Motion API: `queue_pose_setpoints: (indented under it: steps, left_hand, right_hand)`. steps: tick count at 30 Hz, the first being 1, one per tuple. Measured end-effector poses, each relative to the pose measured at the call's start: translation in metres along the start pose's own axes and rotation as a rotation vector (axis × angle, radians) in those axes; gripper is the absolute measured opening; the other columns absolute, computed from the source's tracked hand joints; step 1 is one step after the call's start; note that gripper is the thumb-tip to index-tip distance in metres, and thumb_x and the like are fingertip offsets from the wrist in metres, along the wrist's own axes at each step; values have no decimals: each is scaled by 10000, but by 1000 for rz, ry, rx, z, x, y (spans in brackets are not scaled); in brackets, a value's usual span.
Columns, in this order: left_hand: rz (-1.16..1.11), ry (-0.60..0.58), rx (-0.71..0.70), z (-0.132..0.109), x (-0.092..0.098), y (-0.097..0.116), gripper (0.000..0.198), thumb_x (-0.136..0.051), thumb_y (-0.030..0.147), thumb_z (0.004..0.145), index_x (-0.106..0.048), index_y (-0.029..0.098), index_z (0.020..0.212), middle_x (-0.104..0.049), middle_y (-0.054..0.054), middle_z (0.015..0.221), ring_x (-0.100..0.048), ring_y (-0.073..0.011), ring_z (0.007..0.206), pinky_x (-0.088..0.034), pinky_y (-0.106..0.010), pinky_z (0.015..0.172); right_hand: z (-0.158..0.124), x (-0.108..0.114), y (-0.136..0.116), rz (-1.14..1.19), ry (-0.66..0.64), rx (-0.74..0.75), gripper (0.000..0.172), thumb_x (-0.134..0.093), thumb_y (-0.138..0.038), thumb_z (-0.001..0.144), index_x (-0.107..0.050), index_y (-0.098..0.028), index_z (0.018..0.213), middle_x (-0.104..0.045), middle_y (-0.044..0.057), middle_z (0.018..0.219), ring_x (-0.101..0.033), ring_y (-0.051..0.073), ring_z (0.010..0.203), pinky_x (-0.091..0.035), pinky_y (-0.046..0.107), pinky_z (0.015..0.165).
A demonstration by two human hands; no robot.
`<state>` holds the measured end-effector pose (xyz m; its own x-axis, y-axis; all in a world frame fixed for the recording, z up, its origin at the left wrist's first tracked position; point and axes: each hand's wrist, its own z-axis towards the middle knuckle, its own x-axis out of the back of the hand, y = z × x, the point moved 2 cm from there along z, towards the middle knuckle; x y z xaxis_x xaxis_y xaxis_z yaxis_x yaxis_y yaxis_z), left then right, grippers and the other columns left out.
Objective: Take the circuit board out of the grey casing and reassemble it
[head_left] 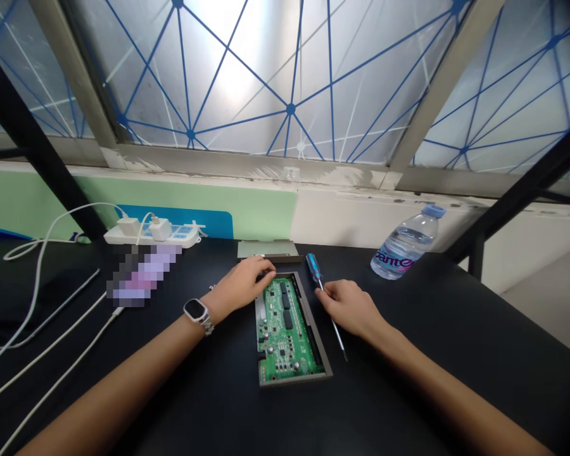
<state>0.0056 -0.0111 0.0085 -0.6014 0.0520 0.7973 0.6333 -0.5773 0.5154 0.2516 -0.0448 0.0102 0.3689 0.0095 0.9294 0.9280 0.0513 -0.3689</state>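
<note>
A green circuit board (285, 329) lies in a grey open case (323, 362) on the black table (408, 380). My left hand (244, 283), with a watch on its wrist, rests at the far left corner of the case with fingers curled on the board's edge. My right hand (349, 306) lies just right of the case, fingers pinched on the shaft of a blue-handled screwdriver (313, 266) that lies on the table.
A grey cover plate (267, 250) lies behind the case. A water bottle (406, 244) lies at the right rear. A white power strip (152, 233) with chargers and white cables (42, 354) occupies the left. Black frame bars stand at both sides.
</note>
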Motion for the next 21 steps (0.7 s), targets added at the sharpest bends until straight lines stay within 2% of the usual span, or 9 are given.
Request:
queue_pose_setpoints:
  steps: [3,7,13,17,21]
  left_hand:
    - [-94,12,30,11,-8,-6,257,-508,337,973,-712,188,923,-716,-73,930,-658,-234,876,-493,-367,808]
    - [-208,83,114,14,-12,-12,246,-553,352,935,-735,201,867,-746,-60,890,-671,-232,834,-487,-343,753]
    - [-263,183,205,15,-15,-16,200,-611,343,881,-746,201,841,-768,-54,906,-702,-240,861,-513,-348,816]
    - [-338,177,219,12,-15,-21,217,-592,347,887,-732,190,941,-773,-75,978,-717,-250,921,-538,-356,850]
    - [-394,152,249,6,-11,-25,229,-556,336,895,-712,181,960,-771,-90,979,-726,-254,924,-553,-363,845]
  right_hand:
    - [-4,-1,-10,-173,27,38,372,-487,-357,907,-431,-202,574,-559,19,584,-440,154,541,-199,298,550]
    - [-5,-4,-14,-275,46,94,333,-513,-373,901,-472,-208,615,-608,31,611,-521,179,572,-176,298,547]
    - [-10,1,-19,-303,172,109,326,-518,-469,928,-529,-220,720,-649,11,665,-552,178,576,-175,291,538]
    - [-21,4,-45,-284,235,305,316,-502,-433,957,-560,-204,746,-655,27,782,-603,186,721,-256,305,568]
    - [-27,-2,-72,-415,231,462,360,-481,-441,953,-657,-169,798,-644,120,922,-588,281,936,-345,357,700]
